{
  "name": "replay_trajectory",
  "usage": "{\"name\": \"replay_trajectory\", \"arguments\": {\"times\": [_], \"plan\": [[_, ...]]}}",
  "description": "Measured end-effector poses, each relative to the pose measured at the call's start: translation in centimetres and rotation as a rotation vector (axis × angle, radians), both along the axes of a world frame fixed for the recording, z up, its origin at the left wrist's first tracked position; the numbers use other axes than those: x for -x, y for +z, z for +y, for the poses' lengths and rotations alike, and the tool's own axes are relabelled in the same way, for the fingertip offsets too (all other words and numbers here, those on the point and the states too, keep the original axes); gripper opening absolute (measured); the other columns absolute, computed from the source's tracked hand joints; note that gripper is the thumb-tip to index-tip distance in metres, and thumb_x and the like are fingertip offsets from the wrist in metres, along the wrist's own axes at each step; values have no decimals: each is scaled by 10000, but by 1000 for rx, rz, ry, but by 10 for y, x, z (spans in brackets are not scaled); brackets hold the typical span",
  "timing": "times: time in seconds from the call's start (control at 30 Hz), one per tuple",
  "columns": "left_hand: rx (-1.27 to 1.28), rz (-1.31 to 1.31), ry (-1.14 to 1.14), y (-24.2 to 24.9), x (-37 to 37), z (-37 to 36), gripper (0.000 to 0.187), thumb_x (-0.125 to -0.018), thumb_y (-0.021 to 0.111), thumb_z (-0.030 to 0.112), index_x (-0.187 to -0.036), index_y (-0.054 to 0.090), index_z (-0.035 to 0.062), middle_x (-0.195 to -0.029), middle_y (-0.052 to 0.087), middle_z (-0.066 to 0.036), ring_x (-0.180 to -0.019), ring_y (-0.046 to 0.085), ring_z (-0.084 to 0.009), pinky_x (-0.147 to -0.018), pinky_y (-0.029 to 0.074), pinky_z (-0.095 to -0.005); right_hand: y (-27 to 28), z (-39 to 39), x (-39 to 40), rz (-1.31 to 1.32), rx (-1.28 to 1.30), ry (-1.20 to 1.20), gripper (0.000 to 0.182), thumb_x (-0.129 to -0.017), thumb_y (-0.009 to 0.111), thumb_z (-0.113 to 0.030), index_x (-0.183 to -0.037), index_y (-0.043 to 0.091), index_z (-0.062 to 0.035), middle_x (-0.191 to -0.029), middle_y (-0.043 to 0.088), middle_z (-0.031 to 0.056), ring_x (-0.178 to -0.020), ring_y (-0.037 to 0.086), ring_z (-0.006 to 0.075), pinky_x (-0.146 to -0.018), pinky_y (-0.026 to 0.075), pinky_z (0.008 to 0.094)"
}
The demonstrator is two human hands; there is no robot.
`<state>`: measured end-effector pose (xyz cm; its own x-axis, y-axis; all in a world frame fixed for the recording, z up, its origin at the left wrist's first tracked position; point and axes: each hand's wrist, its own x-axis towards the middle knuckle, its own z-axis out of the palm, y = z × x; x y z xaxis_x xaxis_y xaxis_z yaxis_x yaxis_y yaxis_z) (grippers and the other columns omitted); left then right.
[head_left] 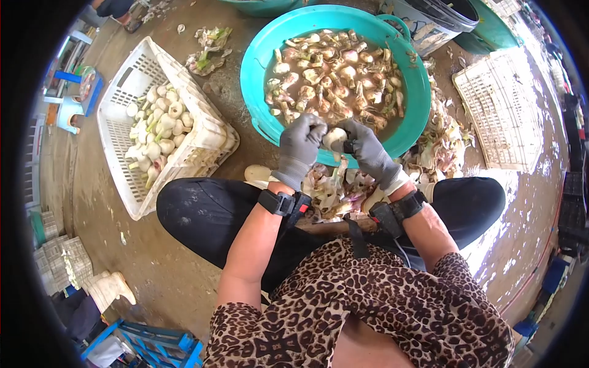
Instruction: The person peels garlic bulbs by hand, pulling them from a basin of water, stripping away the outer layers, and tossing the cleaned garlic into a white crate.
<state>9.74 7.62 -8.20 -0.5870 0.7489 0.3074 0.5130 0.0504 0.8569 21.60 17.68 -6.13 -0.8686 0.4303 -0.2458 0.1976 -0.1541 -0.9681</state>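
Note:
A pale garlic bulb [334, 138] is between my two gloved hands, over the near rim of the teal tub [250, 73]. My right hand [370, 149] is closed on the bulb, with a small dark piece showing by its fingers. Curled into a pinch, my left hand [300, 145] meets the bulb's left side, and what it grips is hidden. Brownish water fills the tub, with many untrimmed garlic bulbs [328, 80] floating in it. Stripped garlic skins [338, 187] lie heaped below my hands, between my feet.
On my left stands a white plastic crate [113, 122] with cleaned garlic bulbs [161, 122] inside. More skins [445, 141] pile up right of the tub, near another white crate [500, 110]. A bucket [429, 27] is behind. Another person's boot [110, 289] shows at lower left.

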Motion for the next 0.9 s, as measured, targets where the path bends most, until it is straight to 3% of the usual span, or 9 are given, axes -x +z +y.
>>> {"name": "replay_trajectory", "arguments": {"times": [0.1,0.2,0.23,0.37,0.6,0.67,0.77,0.87,0.9], "plan": [[-51,-892,210,-2,10,-2,95,-810,548,119,-851,533,35,-664,526,0,-548,493,-90,-513,437,-227,-8,1,-5,295,204,127,451,-750,559,-5,-1164,382,22,-1034,517,89,-926,499,126,-790,419,259],[-234,-1014,325,-3,18,-2,163,-766,613,157,-823,525,32,-689,536,-32,-524,499,-89,-472,431,-236,-7,8,-12,301,128,41,500,-746,573,-33,-1197,361,2,-1052,507,84,-954,487,130,-790,416,254],[-216,-890,231,0,17,-4,170,-756,627,158,-833,532,40,-733,537,-21,-541,507,-93,-499,440,-240,-11,16,-12,174,426,-18,515,-750,582,-57,-1209,356,-2,-1039,514,77,-939,495,135,-790,412,256],[-128,-85,-56,-5,-3,7,123,-778,593,142,-859,554,58,-667,525,-8,-572,500,-80,-516,435,-216,-4,20,-6,32,195,-5,491,-743,612,-87,-1174,397,9,-1005,527,65,-910,499,130,-778,409,253],[181,-270,39,-10,-6,2,142,-828,515,153,-772,517,22,-621,538,-51,-508,497,-101,-467,400,-236,-13,16,-9,186,70,193,473,-763,604,-91,-1172,390,11,-1066,514,86,-987,480,132,-848,384,269],[-39,-339,52,-31,8,3,159,-844,494,172,-798,513,21,-612,524,-30,-507,493,-102,-468,436,-238,-12,18,-18,146,219,222,462,-786,582,-119,-1183,377,1,-1084,507,96,-1015,480,165,-869,379,290],[-206,-1133,360,-9,25,0,161,-838,511,179,-860,493,21,-615,482,-22,-546,512,-111,-491,522,-288,-9,21,-25,299,-9,347,410,-822,528,-151,-1171,385,8,-1086,505,117,-975,511,187,-837,418,288],[-201,-1086,380,-10,30,-2,160,-832,521,166,-863,490,12,-632,487,-36,-517,513,-120,-471,506,-276,-37,37,-22,202,570,111,354,-833,483,-117,-1157,408,4,-1064,513,113,-952,524,189,-809,437,279],[-118,-1038,357,-14,28,-1,160,-815,549,163,-866,490,23,-643,501,-34,-502,515,-125,-459,494,-268,-52,52,-20,90,347,120,355,-819,423,-70,-1165,404,6,-1062,518,125,-966,524,193,-799,443,270]]}}
